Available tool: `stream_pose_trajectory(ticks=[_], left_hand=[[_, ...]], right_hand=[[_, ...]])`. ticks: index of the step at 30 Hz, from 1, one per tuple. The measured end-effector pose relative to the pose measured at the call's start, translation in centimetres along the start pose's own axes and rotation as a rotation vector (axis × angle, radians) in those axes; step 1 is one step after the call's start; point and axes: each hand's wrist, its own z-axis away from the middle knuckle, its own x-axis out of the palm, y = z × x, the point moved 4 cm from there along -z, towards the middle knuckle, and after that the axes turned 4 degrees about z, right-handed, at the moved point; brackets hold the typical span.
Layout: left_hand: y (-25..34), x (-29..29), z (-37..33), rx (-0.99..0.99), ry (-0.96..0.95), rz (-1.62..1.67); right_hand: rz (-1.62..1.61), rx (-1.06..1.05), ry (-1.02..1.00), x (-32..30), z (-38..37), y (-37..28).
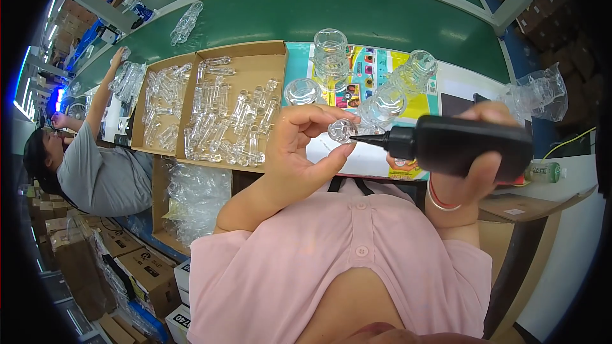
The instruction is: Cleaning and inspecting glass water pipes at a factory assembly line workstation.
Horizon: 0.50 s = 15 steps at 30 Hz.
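Note:
My left hand [296,143] pinches a small clear glass piece [341,130] with a rounded end between thumb and fingers. In my right hand [465,186] lies a black squeeze bottle [470,146], tipped on its side with its thin nozzle pointing left. The nozzle's tip is at the glass piece; whether they touch I cannot tell. Just beyond my hands, a ribbed clear glass vessel [382,103] leans on a colourful printed sheet [403,169]. Near it are an upright glass vessel [330,57], a tilted one [417,67] and a shorter one [303,91].
Cardboard trays [255,51] of clear glass tubes stand to the left on the green table [268,13]. Below them is a box of clear plastic wrapping [197,200]. A wrapped glass vessel [539,94] lies at the right. A person in a grey shirt [108,169] works at far left.

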Motion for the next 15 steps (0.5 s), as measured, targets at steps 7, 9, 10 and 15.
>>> stream_pose_trajectory(ticks=[7,9,10,15], left_hand=[[-1.3,0.4,0.4,-0.034,-0.001,-0.001],[-2.4,0.5,1.2,-0.141,-0.034,-0.131],[-3.1,0.5,1.5,-0.145,-0.037,-0.129],[-8.1,0.9,3.8,-0.126,-0.177,-0.633]], right_hand=[[-0.752,0.361,0.521,-0.1,-1.8,4.5],[-0.996,0.342,0.396,-1.4,-1.9,6.4],[-0.993,0.344,0.401,-2.1,-1.7,6.7],[-1.008,0.295,0.314,-3.6,-1.4,7.8]])
